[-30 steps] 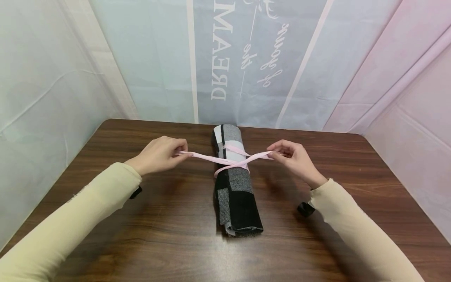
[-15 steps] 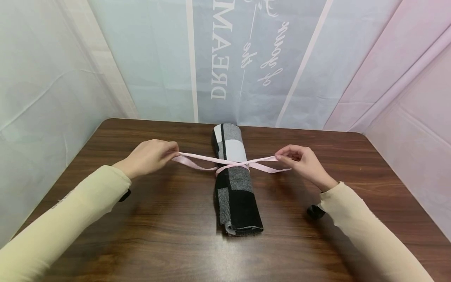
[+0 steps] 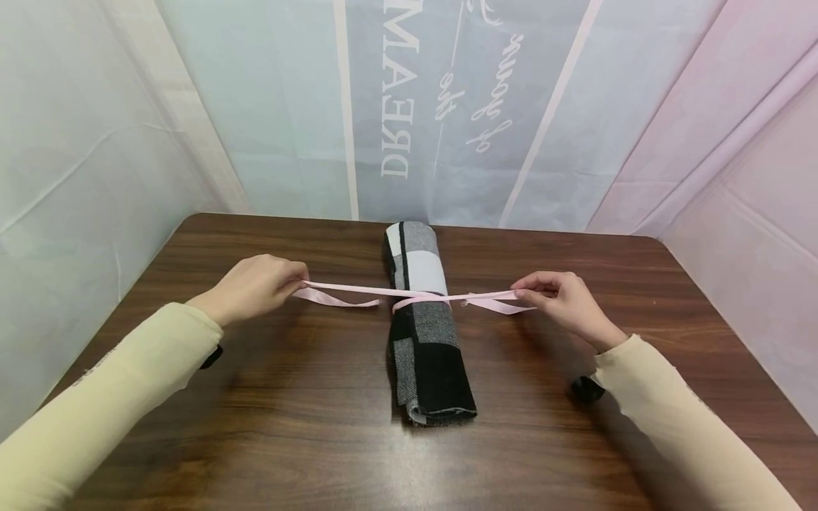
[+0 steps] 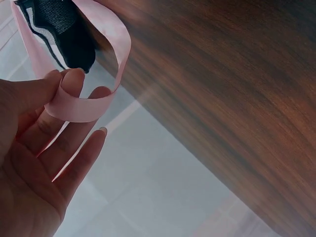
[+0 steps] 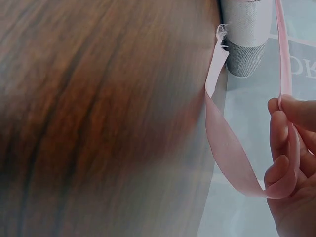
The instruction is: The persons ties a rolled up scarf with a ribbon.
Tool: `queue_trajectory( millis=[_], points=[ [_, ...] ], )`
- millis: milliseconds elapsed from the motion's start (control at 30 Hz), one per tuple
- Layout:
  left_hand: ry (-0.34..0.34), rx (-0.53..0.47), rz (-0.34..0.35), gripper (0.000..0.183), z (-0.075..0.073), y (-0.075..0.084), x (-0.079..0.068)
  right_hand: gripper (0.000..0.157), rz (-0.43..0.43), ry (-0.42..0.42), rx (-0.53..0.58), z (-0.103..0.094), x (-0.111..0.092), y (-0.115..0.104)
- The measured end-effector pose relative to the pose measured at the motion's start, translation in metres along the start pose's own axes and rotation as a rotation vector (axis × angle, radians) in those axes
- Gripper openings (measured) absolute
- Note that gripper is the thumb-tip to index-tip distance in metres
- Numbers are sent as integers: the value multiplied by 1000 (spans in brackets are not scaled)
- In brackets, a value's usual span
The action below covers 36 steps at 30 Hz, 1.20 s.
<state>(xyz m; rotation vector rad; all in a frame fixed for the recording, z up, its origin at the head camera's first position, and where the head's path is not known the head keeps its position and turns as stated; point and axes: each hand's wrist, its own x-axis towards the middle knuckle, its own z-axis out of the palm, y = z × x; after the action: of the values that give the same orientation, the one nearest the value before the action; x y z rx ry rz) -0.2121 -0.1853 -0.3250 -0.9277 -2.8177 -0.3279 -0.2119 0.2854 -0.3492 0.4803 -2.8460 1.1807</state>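
Note:
A rolled cloth (image 3: 436, 369) in black, grey and white checks lies lengthwise on the table. Around its middle runs a pink ribbon (image 3: 358, 288), crossed on top and stretched taut to both sides. My left hand (image 3: 258, 284) pinches one length between thumb and index finger; in the left wrist view the ribbon (image 4: 81, 109) loops down past the fingers. On the other side, my right hand (image 3: 569, 301) pinches the opposite length. Its ribbon tail (image 5: 229, 148) curves below the fingers and ends in a frayed tip near the roll.
The brown wooden table (image 3: 287, 426) has a rounded far edge close behind the roll. A printed fabric backdrop (image 3: 287, 106) hangs behind it, with pale curtains at left and right. A black strap piece (image 3: 586, 389) shows under the right sleeve.
Both hands have moved outward and slightly nearer, drawing the ribbon tighter across the roll. The crossing has flattened onto the cloth, and the ribbon's loose tails now hang beside each hand.

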Motion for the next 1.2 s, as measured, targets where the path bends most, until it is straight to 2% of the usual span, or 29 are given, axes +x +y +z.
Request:
queue_trajectory(
  millis=[100, 300, 467, 733, 967, 1200],
  points=[
    [-14, -11, 8, 8, 0, -1, -2, 17, -8, 14, -22, 0, 0, 2],
    [-14, -31, 30, 9, -1, -4, -5, 13, -5, 50, -137, 0, -3, 6],
    [-33, -24, 22, 11, -4, -6, -8, 10, -12, 66, -206, 0, -5, 8],
    [-21, 46, 37, 17, -3, -8, -12, 8, 20, 38, -227, -1, -6, 12],
    [-38, 75, 44, 24, -4, -8, -14, 8, -3, 49, -259, -3, -8, 16],
    [-45, 91, 14, 25, -1, -9, -16, 9, 20, 40, -254, -3, -9, 18]
  ],
)
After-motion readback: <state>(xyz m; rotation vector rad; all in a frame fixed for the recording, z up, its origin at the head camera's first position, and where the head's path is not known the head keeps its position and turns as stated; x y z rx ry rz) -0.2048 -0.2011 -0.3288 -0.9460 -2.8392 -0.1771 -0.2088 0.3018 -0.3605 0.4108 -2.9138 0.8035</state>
